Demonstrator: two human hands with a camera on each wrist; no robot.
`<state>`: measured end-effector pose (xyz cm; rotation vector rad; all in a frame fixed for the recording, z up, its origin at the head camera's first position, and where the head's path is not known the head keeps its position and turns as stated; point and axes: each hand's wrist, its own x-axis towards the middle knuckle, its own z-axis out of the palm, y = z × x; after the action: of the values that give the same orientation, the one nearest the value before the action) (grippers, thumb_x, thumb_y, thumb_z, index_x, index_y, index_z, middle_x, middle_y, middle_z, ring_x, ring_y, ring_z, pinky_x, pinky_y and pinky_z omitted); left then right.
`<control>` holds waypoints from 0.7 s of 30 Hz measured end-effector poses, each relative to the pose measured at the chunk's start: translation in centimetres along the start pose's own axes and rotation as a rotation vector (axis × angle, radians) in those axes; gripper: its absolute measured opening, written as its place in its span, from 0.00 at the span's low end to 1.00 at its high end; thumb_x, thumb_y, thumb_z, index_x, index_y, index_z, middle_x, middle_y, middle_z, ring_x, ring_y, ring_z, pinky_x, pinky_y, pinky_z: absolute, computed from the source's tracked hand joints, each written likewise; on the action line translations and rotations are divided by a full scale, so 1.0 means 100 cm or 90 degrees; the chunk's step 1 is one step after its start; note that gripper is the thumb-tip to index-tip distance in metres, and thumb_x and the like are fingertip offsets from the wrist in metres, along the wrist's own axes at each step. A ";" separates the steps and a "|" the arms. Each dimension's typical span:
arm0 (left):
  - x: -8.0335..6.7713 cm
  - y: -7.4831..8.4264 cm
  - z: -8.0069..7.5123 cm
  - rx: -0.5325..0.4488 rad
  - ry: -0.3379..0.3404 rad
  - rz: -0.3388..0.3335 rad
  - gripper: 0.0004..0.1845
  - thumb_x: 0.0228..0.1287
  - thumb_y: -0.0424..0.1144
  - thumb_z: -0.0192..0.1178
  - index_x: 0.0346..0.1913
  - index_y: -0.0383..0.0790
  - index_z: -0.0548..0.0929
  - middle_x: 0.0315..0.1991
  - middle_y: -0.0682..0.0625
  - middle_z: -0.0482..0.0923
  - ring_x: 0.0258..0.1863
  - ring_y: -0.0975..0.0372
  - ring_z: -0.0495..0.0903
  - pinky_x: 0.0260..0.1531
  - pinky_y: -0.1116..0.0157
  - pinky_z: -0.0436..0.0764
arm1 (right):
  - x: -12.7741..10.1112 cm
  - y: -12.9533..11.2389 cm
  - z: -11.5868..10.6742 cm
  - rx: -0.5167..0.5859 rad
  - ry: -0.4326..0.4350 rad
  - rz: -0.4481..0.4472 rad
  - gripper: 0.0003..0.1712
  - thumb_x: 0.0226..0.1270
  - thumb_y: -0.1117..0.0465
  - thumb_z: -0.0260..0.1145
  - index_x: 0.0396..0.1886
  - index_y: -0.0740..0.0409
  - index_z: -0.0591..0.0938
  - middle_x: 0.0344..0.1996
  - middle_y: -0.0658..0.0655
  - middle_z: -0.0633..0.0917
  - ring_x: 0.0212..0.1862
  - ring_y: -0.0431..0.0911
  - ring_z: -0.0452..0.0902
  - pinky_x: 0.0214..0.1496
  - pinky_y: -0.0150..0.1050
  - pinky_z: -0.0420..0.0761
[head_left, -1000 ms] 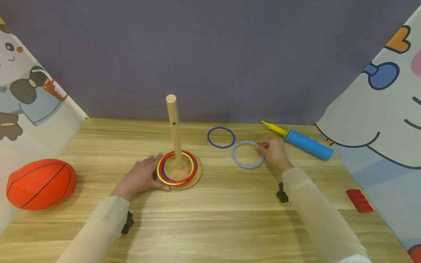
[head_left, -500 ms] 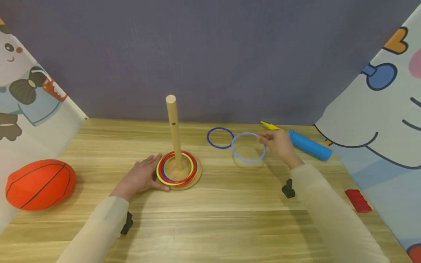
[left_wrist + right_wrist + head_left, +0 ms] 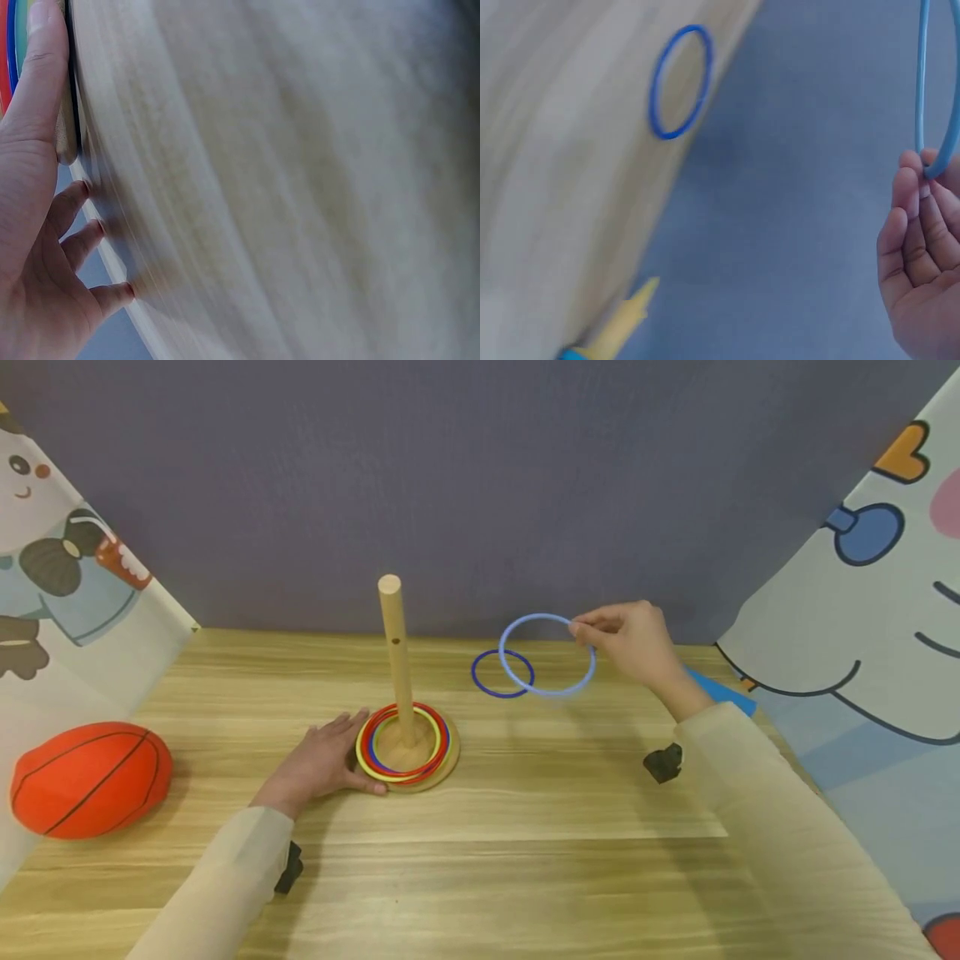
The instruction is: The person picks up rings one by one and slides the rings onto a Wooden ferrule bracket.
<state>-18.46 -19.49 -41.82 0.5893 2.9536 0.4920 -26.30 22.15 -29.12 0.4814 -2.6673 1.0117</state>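
In the head view, my right hand (image 3: 633,642) pinches a light blue ring (image 3: 555,694) by its right edge, raised above the table and tilted. The right wrist view shows the thumb and fingertips on that ring (image 3: 920,90). A dark blue ring (image 3: 502,696) lies flat on the table behind it. My left hand (image 3: 322,762) rests spread against the left side of a round wooden base (image 3: 452,760), thumb along its front edge; some fingertips are hidden. From the base rises a wooden peg (image 3: 398,656), encircled low down by several red, yellow and blue rings (image 3: 363,743).
An orange-red basketball-patterned ball (image 3: 92,781) sits at the table's left. Behind my right wrist lies a blue pump (image 3: 722,692), mostly covered; its yellow nozzle (image 3: 622,322) shows in the right wrist view. A grey wall (image 3: 480,502) stands along the back edge.
My right hand has lifted the light blue ring off the table, up and slightly leftward, so it now overlaps the dark blue ring in view. The left hand stays in place.
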 end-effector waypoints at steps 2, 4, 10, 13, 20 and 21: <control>0.000 0.000 0.000 0.002 0.001 0.000 0.66 0.28 0.73 0.62 0.69 0.33 0.54 0.68 0.39 0.52 0.65 0.42 0.52 0.57 0.36 0.51 | -0.001 -0.033 -0.009 -0.014 0.006 0.006 0.19 0.55 0.41 0.64 0.35 0.49 0.87 0.24 0.49 0.85 0.26 0.45 0.79 0.14 0.35 0.62; 0.000 0.000 0.000 0.003 0.001 0.000 0.66 0.28 0.73 0.62 0.69 0.33 0.54 0.68 0.39 0.52 0.65 0.42 0.52 0.57 0.36 0.51 | 0.000 -0.054 -0.015 -0.018 0.007 0.004 0.19 0.55 0.41 0.64 0.35 0.48 0.87 0.23 0.47 0.85 0.26 0.42 0.79 0.16 0.31 0.64; -0.001 0.001 -0.001 -0.001 0.001 -0.006 0.66 0.28 0.73 0.62 0.69 0.33 0.54 0.67 0.37 0.53 0.65 0.42 0.51 0.57 0.36 0.50 | 0.011 -0.092 -0.023 0.006 0.003 -0.027 0.17 0.54 0.42 0.65 0.36 0.46 0.86 0.22 0.45 0.85 0.29 0.39 0.81 0.28 0.32 0.70; -0.002 0.001 -0.001 -0.001 0.000 -0.009 0.66 0.28 0.73 0.62 0.69 0.33 0.54 0.67 0.36 0.53 0.65 0.42 0.51 0.57 0.36 0.50 | 0.018 -0.111 -0.024 0.028 -0.005 -0.041 0.18 0.54 0.42 0.65 0.36 0.47 0.86 0.23 0.46 0.85 0.31 0.40 0.81 0.31 0.33 0.69; -0.001 0.000 -0.002 -0.002 -0.001 -0.006 0.66 0.27 0.73 0.62 0.69 0.34 0.54 0.67 0.37 0.53 0.65 0.42 0.52 0.57 0.35 0.50 | 0.031 -0.153 -0.020 0.066 -0.013 -0.068 0.16 0.54 0.45 0.66 0.35 0.49 0.86 0.22 0.48 0.85 0.28 0.42 0.81 0.21 0.32 0.65; 0.000 0.000 -0.002 -0.002 -0.002 -0.006 0.66 0.27 0.74 0.62 0.69 0.34 0.54 0.67 0.37 0.53 0.65 0.42 0.52 0.57 0.35 0.50 | 0.033 -0.157 -0.018 0.070 -0.014 -0.073 0.15 0.54 0.46 0.67 0.35 0.49 0.86 0.23 0.48 0.85 0.27 0.42 0.81 0.20 0.32 0.65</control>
<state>-18.44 -19.52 -41.61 0.5760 2.9508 0.4941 -23.01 11.60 -17.40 0.6636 -2.5796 1.1284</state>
